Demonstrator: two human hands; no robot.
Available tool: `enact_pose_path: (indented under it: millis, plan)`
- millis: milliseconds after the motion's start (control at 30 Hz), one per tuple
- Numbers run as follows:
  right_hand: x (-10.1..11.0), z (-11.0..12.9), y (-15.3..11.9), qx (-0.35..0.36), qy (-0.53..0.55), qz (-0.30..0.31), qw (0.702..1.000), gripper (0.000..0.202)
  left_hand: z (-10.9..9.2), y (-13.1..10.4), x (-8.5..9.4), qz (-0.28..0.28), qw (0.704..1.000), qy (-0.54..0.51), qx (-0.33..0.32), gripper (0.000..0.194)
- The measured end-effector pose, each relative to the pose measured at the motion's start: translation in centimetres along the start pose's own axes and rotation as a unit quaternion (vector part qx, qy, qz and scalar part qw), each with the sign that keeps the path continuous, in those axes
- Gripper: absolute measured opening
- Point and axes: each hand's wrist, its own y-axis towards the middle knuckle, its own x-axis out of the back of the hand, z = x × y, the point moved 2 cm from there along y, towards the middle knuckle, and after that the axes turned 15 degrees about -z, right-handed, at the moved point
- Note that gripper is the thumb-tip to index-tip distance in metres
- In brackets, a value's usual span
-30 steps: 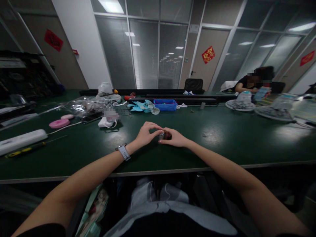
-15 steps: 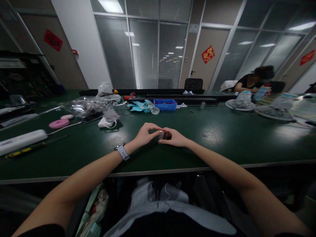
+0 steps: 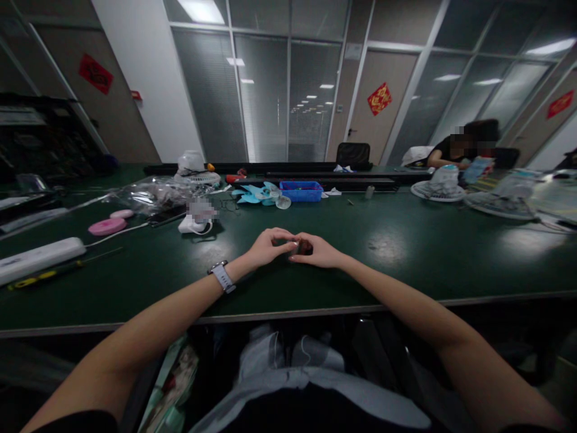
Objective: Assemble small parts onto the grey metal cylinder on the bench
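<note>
Both hands meet over the middle of the green table around a small object [image 3: 307, 247] with a dark reddish-brown part and a greyish end; its kind is not clear. My left hand [image 3: 269, 247], with a watch [image 3: 221, 277] on the wrist, has thumb and fingers closed on the greyish end. On the other side, my right hand [image 3: 322, 251] grips the brown part between curved fingers and thumb. Fingers hide much of the object.
On the green table [image 3: 406, 252], a blue basket [image 3: 300, 192] stands behind light-blue fan blades [image 3: 258, 193]. A white power strip [image 3: 40, 258], a screwdriver [image 3: 38, 279] and pink discs [image 3: 107, 227] lie left. Fan parts [image 3: 438, 187] sit right, near another person [image 3: 451, 153].
My left fingers have dipped slightly and the thumb has shifted a little right over the greyish end, which shows less. My right hand has barely moved.
</note>
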Motion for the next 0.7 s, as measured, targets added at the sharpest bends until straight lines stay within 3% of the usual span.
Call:
enact_pose_path:
  millis: [500,700]
  plan:
    - [-0.03,-0.14,-0.03,0.001,0.004,0.001,1.0,0.046,-0.06,-0.12,-0.07,-0.06,0.998,-0.013,0.031,0.028]
    - [0.01,-0.01,-0.01,-0.017,-0.011,-0.001,1.0,0.051,0.38,-0.04,0.33,-0.127,0.99,0.045,0.032,0.031]
